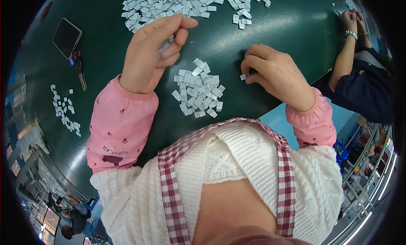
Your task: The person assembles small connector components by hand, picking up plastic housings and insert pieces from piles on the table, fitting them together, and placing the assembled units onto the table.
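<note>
My left hand (146, 50) is raised over the dark green table with its fingers curled round several small white connector pieces (165, 44), which show only partly in the palm. Between thumb and fingertips, my right hand (277, 69) pinches one small white connector piece (243, 76) by its end. A loose heap of the same flat white pieces (196, 93), some with metal contact slots, lies on the table between my hands. Beyond my left hand spreads a much larger pile of them (169, 6).
A phone (67, 38) and scissors (79, 69) lie at the left, above a small scatter of white pieces (63, 107). More pieces (242, 16) lie at the far side. At the far right, a co-worker's arm (344, 63) rests by the table (287, 33).
</note>
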